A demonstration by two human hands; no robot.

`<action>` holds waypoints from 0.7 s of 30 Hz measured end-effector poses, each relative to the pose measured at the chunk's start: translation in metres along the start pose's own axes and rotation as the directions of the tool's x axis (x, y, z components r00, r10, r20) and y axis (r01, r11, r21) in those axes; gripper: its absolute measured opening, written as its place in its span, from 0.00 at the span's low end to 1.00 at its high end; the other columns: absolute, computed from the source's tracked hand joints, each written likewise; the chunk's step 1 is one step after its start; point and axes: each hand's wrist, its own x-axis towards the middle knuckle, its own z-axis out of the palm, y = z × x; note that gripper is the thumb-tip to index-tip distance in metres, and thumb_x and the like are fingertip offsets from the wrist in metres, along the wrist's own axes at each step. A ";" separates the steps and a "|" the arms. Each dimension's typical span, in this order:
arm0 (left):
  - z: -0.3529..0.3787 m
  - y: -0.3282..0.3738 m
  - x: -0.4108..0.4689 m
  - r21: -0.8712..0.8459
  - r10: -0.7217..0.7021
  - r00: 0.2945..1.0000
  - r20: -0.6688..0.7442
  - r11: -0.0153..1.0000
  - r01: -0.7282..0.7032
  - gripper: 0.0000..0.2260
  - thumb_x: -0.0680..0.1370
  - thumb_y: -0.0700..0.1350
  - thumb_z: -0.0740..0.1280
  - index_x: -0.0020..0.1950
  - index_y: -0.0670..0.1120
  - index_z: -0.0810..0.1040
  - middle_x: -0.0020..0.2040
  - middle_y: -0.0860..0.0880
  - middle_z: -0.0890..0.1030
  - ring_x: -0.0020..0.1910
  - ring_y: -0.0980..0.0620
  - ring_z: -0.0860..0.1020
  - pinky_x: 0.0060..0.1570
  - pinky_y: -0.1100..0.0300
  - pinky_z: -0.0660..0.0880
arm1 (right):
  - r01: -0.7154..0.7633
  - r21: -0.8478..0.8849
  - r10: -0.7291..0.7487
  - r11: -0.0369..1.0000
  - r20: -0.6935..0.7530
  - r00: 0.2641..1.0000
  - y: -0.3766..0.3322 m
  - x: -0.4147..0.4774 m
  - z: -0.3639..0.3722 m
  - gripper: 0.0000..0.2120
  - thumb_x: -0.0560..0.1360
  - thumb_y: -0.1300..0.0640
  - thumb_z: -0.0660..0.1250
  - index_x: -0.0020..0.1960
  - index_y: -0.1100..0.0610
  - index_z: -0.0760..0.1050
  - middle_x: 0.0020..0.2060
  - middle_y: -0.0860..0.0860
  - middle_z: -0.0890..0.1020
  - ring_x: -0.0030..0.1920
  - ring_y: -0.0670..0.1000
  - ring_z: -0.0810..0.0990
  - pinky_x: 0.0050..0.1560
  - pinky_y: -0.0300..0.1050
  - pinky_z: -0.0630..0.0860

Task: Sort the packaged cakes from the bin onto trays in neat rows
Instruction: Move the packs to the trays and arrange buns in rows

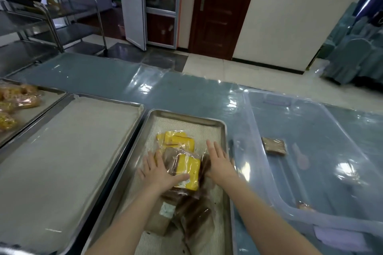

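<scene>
Wrapped yellow pastries (12,105) fill a steel tray (50,98) at the far left of the plastic-covered desk (186,89), beside a large lined tray (62,151). In the middle tray (186,116), a person's left hand (159,172) lies flat on a loose pile of packaged cakes (189,168), with its fingers straight and spread and its thumb across a yellow pack. The right hand (219,161) rests against the pile's right side, fingers straight and slightly apart. At right, a clear plastic bin (323,134) holds one brown packaged cake (274,146) toward its far end.
</scene>
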 end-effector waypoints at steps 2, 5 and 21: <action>-0.009 0.006 0.005 0.011 0.034 0.999 -0.033 0.999 -0.033 0.66 0.53 0.82 0.60 0.76 0.51 0.29 0.77 0.45 0.32 0.76 0.43 0.32 0.72 0.39 0.36 | 0.025 -0.066 -0.027 0.998 -0.022 0.999 -0.001 0.003 -0.006 0.50 0.74 0.64 0.69 0.77 0.42 0.36 0.78 0.48 0.41 0.78 0.55 0.42 0.75 0.65 0.51; -0.026 0.017 0.013 0.028 0.143 0.981 -0.134 0.990 -0.140 0.61 0.57 0.81 0.62 0.79 0.53 0.38 0.79 0.47 0.38 0.77 0.44 0.36 0.70 0.43 0.33 | 0.122 -0.189 -0.138 0.974 -0.073 0.988 -0.003 0.008 -0.034 0.43 0.74 0.59 0.69 0.78 0.47 0.45 0.78 0.51 0.49 0.78 0.55 0.46 0.76 0.60 0.47; -0.008 0.292 -0.007 -0.232 0.684 0.673 -0.281 0.632 -0.740 0.03 0.74 0.43 0.69 0.46 0.50 0.81 0.40 0.56 0.81 0.37 0.64 0.77 0.45 0.66 0.73 | 0.039 -0.011 -0.040 0.999 -0.095 0.995 0.185 -0.033 -0.191 0.14 0.75 0.55 0.68 0.59 0.55 0.79 0.56 0.51 0.82 0.57 0.52 0.78 0.57 0.43 0.72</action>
